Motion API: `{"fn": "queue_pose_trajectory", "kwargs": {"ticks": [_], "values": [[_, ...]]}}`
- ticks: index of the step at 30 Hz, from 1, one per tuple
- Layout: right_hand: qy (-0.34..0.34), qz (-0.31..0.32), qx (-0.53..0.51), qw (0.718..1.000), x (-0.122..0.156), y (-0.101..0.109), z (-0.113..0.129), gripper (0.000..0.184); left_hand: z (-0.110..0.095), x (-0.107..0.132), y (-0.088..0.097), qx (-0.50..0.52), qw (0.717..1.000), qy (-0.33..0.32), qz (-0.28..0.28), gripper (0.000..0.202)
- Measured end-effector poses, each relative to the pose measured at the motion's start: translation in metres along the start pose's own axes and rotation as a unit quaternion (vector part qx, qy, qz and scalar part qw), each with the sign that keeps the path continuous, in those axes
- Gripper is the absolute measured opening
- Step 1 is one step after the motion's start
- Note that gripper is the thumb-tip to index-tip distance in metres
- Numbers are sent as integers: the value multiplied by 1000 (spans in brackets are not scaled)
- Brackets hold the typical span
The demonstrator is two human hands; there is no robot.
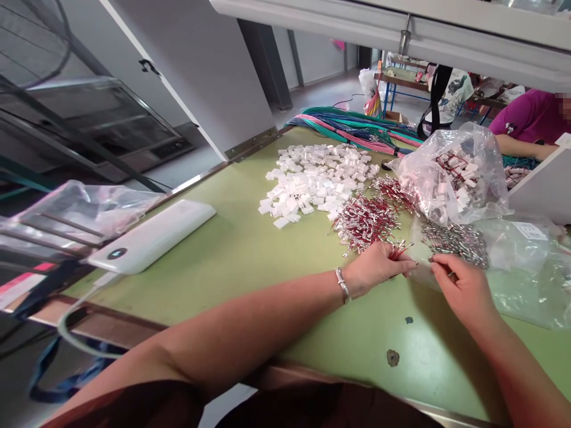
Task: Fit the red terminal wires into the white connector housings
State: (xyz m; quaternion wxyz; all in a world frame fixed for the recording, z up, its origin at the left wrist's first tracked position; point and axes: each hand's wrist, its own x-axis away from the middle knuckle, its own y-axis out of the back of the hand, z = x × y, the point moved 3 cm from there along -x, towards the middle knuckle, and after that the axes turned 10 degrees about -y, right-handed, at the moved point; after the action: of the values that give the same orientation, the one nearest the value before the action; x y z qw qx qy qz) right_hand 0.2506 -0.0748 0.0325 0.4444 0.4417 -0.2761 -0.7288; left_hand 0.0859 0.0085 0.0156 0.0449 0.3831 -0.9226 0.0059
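My left hand [379,267] is closed around several short red wires with metal terminals [398,252], their ends sticking out past the fingers. Just to its right, the thumb and fingertips of my right hand [459,282] pinch together; whatever is between them is too small to make out. A gap separates the two hands. Behind my left hand lies a pile of red wires with silvery ends [368,220]. Beyond my right hand, loose metal terminals [459,242] are heaped on clear plastic. White plastic housings [312,187] form a wide pile farther back.
A clear bag [473,142] of white housings with red wires stands behind the terminals. Bundled green, blue and pink wires [348,128] lie along the far edge. At left is a white power bank [156,238] with a cable. Another person [526,119] sits at far right.
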Motion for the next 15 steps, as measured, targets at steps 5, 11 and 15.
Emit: {"fn": "queue_pose_trajectory", "kwargs": {"ticks": [5, 11, 15], "values": [[45, 59, -37, 997, 7, -8, 19, 24, -2, 1, -2, -27, 998, -54, 11, 15], [45, 19, -35, 998, 6, -1, 17, 20, -6, 0, 3, -83, 993, -87, 0, 15], [61, 41, -48, 996, 6, -3, 20, 21, -6, -2, 4, -99, 991, -88, 20, 17]]}}
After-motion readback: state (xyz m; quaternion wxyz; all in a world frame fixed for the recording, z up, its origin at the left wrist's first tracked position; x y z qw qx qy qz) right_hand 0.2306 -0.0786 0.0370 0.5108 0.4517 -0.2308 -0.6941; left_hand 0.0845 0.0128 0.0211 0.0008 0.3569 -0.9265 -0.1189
